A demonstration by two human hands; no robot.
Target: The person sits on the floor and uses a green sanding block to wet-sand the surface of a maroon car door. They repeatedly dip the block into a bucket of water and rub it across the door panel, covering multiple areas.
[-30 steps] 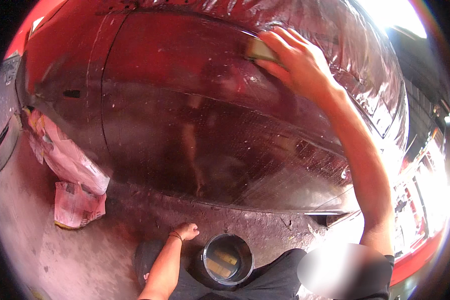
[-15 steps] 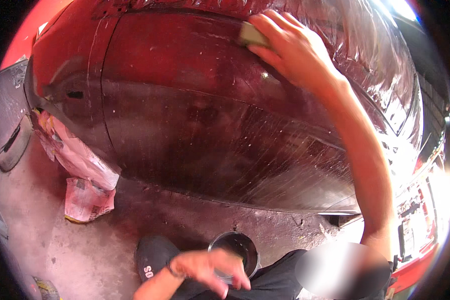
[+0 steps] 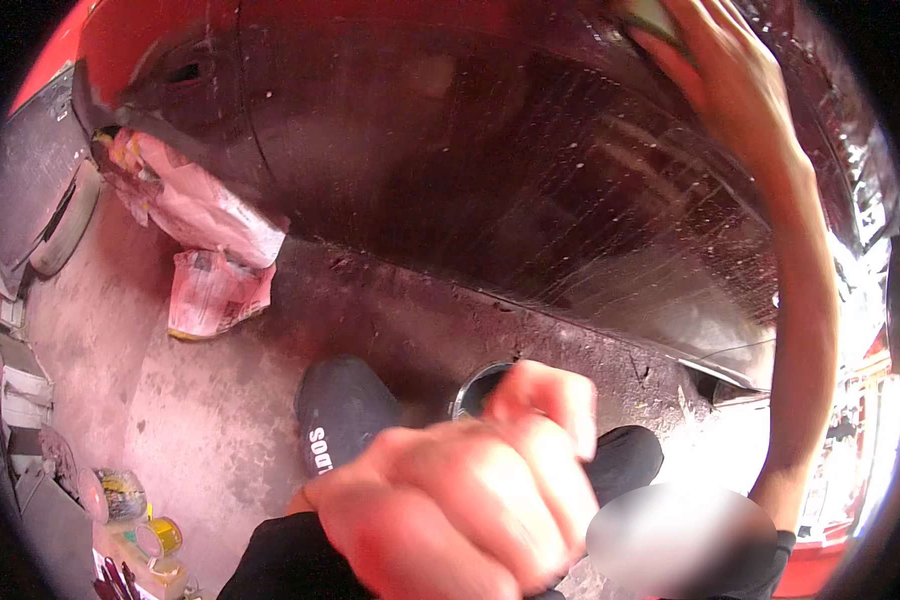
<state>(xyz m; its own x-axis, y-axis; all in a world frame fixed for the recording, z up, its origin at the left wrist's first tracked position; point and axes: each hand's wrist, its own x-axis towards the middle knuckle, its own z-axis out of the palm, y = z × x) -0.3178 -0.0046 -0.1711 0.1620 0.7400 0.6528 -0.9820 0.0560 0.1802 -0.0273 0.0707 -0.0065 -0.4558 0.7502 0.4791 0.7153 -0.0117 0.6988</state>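
Left hand (image 3: 460, 490) has risen close; right hand (image 3: 730, 90) presses sponge (image 3: 650, 15) flat on panel (image 3: 450, 150).

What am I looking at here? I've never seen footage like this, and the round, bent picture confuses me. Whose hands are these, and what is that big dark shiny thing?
The picture comes from a wide fisheye camera worn on a person's head, looking down, so straight edges bend near the rim. Both hands are that person's own. The right hand reaches up and presses a small yellowish pad against a dark red, wet, streaked car body panel. The left hand is loosely curled very close to the lens, blurred, and seems to hold nothing. Below it sit a round metal tin and a dark shoe on the concrete floor. Crumpled masking paper hangs at the panel's left end.
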